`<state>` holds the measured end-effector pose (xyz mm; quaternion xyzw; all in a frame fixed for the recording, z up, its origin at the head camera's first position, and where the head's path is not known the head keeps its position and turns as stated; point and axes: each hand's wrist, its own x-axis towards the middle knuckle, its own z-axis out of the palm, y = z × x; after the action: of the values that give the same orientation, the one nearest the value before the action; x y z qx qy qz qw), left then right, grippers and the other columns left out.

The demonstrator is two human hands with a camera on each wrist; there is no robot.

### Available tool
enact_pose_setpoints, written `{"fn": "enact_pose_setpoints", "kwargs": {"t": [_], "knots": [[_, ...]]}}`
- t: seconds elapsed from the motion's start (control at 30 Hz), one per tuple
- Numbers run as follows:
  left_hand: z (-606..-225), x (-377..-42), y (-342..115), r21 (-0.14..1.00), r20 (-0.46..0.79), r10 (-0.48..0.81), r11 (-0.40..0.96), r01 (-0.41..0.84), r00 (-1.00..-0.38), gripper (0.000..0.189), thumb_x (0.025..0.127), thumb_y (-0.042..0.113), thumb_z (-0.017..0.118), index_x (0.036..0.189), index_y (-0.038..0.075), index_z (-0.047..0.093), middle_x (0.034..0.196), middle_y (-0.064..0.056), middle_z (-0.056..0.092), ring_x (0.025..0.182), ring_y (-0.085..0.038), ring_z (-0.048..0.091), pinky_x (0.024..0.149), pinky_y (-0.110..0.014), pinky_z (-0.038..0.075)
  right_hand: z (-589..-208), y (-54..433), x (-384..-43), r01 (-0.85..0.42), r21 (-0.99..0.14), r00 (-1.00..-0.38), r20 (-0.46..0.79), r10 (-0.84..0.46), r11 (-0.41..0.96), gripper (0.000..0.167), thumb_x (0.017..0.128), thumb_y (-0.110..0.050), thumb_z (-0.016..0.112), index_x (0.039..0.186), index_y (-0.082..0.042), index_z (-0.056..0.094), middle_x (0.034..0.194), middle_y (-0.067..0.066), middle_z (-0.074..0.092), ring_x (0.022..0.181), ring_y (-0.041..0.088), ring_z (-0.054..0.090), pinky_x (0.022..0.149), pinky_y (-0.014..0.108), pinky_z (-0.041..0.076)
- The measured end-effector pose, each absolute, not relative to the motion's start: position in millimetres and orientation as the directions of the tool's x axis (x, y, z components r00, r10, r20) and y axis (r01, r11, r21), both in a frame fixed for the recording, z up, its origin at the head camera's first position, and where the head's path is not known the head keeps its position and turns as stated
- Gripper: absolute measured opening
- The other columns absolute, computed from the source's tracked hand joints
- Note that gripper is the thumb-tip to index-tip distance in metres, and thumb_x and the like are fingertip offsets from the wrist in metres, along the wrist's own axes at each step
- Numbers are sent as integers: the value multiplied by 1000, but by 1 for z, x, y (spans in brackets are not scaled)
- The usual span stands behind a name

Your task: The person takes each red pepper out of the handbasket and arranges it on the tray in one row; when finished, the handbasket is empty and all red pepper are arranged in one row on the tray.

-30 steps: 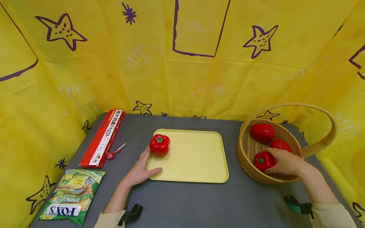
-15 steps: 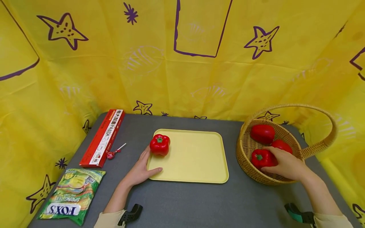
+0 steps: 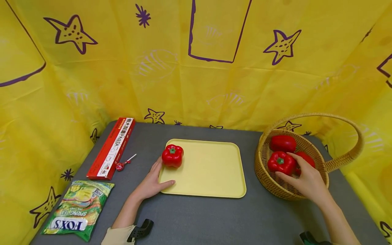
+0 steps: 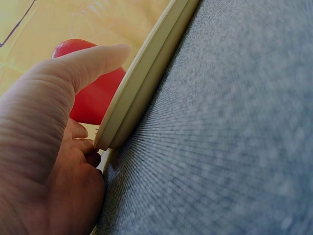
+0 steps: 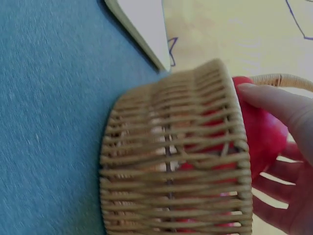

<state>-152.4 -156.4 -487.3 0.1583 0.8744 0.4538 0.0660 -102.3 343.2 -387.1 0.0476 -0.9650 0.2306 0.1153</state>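
My right hand (image 3: 309, 178) grips a red bell pepper (image 3: 280, 162) between thumb and fingers, at about the rim height of the wicker basket (image 3: 272, 185). The right wrist view shows this pepper (image 5: 264, 132) partly above the basket's rim. In the basket lie a red oblong vegetable (image 3: 283, 143) and another red one (image 3: 307, 158), partly hidden by the hand. On the left, my left hand (image 3: 152, 182) rests at the edge of the pale yellow tray (image 3: 208, 170), thumb reaching over the rim. Beside its fingertips, a second red bell pepper (image 3: 173, 156) sits on the tray.
To the left lie a red pasta box (image 3: 111, 148), a lollipop (image 3: 120, 166) and a green Fox's candy bag (image 3: 80, 207). The basket's tall handle (image 3: 356, 146) arches over its right side. A yellow patterned cloth (image 3: 211, 88) surrounds the grey table (image 3: 199, 217).
My right hand has lifted the gripped bell pepper from low in the basket, bringing it up and slightly toward the back. The left hand stays put at the tray's edge.
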Motion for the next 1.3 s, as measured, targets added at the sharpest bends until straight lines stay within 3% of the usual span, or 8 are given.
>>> {"fn": "enact_pose_setpoints", "kwargs": {"t": [0.47, 0.6, 0.73, 1.03, 1.3], "knots": [[-488, -152, -157, 815, 28, 335, 537, 216, -942, 105, 81, 37, 77, 155, 0, 13, 160, -22, 11, 145, -40, 11, 110, -64, 17, -374, 320, -99, -110, -522, -960, 278, 46, 846, 80, 78, -36, 82, 143, -7, 44, 123, 25, 57, 102, 43, 56, 77, 62, 47], [-488, -152, -157, 820, 29, 337, 530, 216, -941, 104, 81, 37, 77, 155, 1, 13, 160, -21, 11, 145, -40, 11, 111, -64, 17, -369, 312, -100, -127, -525, -954, 297, 42, 842, 80, 76, -36, 84, 142, -10, 46, 120, 22, 60, 97, 38, 59, 74, 42, 53], [-488, -152, -157, 821, 32, 337, 528, 217, -941, 104, 81, 36, 78, 155, 1, 13, 160, -21, 11, 145, -40, 12, 111, -63, 18, -366, 302, -103, -144, -535, -952, 304, 31, 832, 78, 76, -36, 84, 141, -13, 47, 114, 19, 62, 89, 32, 58, 65, 26, 49], [-489, -153, -158, 818, 41, 335, 530, 224, -941, 104, 81, 36, 78, 155, 2, 13, 160, -20, 11, 145, -39, 12, 111, -63, 18, -369, 280, -111, -181, -590, -956, 294, 1, 787, 79, 79, -36, 82, 143, -10, 44, 127, 19, 60, 100, 37, 60, 80, 57, 51], [-488, -153, -157, 816, 39, 334, 533, 223, -942, 104, 81, 36, 77, 155, 2, 13, 160, -20, 12, 145, -39, 12, 111, -63, 17, -381, 261, -119, -217, -627, -959, 281, -43, 748, 78, 78, -37, 83, 142, -12, 46, 127, 14, 60, 102, 35, 63, 83, 56, 51]]}}
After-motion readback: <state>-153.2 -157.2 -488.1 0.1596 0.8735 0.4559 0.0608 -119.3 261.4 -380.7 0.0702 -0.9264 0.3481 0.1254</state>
